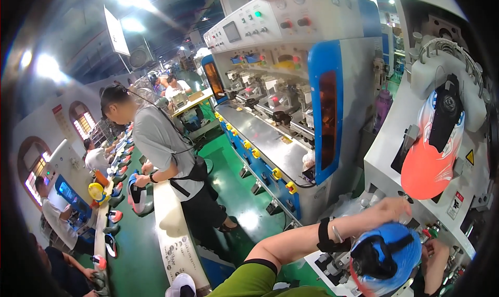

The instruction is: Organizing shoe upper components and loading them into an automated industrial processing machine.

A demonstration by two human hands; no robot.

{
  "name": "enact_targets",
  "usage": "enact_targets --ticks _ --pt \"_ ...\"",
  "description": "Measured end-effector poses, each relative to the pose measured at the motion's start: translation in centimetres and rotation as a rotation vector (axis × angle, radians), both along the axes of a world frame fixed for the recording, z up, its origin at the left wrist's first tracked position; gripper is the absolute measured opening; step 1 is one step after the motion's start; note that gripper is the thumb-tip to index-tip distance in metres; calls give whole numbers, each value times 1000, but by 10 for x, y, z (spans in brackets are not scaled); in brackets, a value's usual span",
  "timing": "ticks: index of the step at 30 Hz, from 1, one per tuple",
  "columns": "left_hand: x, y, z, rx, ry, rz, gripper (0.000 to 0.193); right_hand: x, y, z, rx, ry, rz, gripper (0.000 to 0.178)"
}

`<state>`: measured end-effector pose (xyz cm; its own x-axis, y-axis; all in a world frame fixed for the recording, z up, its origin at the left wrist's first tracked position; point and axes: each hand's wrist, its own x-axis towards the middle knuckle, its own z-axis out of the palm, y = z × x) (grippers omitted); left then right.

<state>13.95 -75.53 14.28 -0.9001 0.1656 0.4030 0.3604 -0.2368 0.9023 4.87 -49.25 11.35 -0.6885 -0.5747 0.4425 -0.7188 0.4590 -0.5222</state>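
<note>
My left hand [394,212], smeared by motion, reaches over a blue shoe upper [405,243] toward the base of the white machine on the right. Its fingers cannot be made out clearly. The blue shoe has a black tongue and laces [373,259] and sits low on the machine, under my left forearm. My right hand [435,255] is beside the shoe's right side with its fingers curled; what they grip, if anything, is hidden. Just above this hand is a red and green knob [430,231]. Higher up, an orange and white shoe [427,164] with a black tongue is held in the machine.
A large machine with blue door frames [323,115] and yellow knobs stands ahead. To the left, a person in a grey shirt [161,136] handles a shoe [138,195] by a green conveyor [132,240] carrying several shoes. More people work beyond. A white shoe [181,285] lies at the lower edge.
</note>
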Motion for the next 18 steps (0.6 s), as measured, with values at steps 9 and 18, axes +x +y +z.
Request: enact_targets --ticks 9,18 --pt "1 3 37 100 -271 125 50 -33 6 -33 143 202 -134 16" --pt "-16 7 5 5 -79 179 46 -27 12 -20 98 330 -283 21"
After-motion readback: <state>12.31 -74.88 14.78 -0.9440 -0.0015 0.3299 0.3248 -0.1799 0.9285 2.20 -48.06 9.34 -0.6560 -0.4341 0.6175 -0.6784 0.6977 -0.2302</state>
